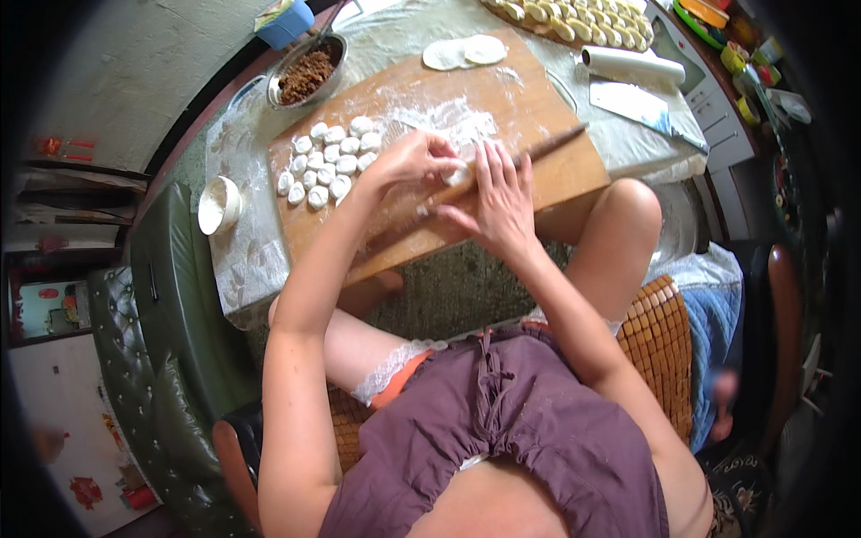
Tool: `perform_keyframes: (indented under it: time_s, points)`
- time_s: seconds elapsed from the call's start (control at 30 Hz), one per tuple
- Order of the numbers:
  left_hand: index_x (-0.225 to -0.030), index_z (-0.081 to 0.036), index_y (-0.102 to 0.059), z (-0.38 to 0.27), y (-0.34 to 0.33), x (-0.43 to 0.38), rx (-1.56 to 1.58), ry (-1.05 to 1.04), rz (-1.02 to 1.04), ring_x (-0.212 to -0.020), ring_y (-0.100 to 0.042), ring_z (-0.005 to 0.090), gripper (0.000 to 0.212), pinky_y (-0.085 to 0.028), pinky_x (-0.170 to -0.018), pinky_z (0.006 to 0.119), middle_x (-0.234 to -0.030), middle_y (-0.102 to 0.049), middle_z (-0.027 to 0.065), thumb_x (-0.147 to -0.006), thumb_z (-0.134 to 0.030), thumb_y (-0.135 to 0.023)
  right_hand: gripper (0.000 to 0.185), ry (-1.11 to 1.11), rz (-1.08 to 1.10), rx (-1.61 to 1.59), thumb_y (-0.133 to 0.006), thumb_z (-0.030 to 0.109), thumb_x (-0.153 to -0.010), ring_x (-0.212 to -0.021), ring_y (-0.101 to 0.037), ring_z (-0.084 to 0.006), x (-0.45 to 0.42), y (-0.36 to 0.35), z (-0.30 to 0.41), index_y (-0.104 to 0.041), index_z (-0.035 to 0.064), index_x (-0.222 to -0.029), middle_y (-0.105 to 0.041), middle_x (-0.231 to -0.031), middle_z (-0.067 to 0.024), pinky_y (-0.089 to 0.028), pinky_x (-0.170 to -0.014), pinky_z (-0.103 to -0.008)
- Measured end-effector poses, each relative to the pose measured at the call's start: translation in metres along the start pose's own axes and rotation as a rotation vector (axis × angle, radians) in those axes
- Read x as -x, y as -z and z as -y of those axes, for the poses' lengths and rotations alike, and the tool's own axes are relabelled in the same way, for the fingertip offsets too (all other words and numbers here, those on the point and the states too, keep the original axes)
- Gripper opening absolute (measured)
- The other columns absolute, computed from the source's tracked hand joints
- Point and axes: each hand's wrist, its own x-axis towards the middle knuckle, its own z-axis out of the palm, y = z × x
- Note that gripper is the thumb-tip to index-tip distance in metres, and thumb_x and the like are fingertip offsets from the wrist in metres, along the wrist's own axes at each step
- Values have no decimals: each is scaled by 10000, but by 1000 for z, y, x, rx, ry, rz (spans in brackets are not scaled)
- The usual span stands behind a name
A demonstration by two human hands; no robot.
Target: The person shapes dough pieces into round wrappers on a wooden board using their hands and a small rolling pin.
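A dark wooden rolling pin (pixel 557 140) lies slantwise over a floured wooden board (pixel 568 175). My right hand (pixel 504 202) rests on it, fingers stretched across the pin and thumb spread to the near side. Between the thumb and fingers of my left hand (pixel 420 158) is the edge of a small white dough piece (pixel 458 176), close to the pin; part of it is hidden. Several flattened dough pieces (pixel 331 153) are grouped on the board's left side. Two thin round dough wrappers (pixel 485 50) overlap at its far edge. Loose flour (pixel 464 121) is spread beyond my hands.
A metal bowl of brown filling (pixel 306 75) stands at the far left, and a white bowl of flour (pixel 220 205) nearer. Rows of dumplings (pixel 585 20) fill a far tray. A wide-bladed knife (pixel 632 104) and a white roll (pixel 632 64) lie at right. A green sofa (pixel 192 269) adjoins the table.
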Motion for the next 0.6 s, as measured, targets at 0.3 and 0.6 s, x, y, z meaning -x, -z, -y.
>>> perform_keyframes:
  time_s: [0.3,0.6]
  points:
    - [-940,5,-705,-5,4,1,-182,-44,-15,-690,-651,129,170,-524,-645,295,-795,-711,84,-854,-141,-700,1124,7,47,34,-492,790,-778,-1439,-231,-296,17,3,-3,-246,-64,-1466,-296,-1518,-199,-48,-1175,-552]
    - [-970,0,-693,4,8,-4,-57,-49,31,-735,-644,118,199,-530,-646,280,-818,-703,63,-879,-177,-710,1079,18,-4,25,-524,755,-780,-1407,-286,-287,17,6,-2,-299,-64,-1445,-353,-1482,-191,-64,-1167,-569]
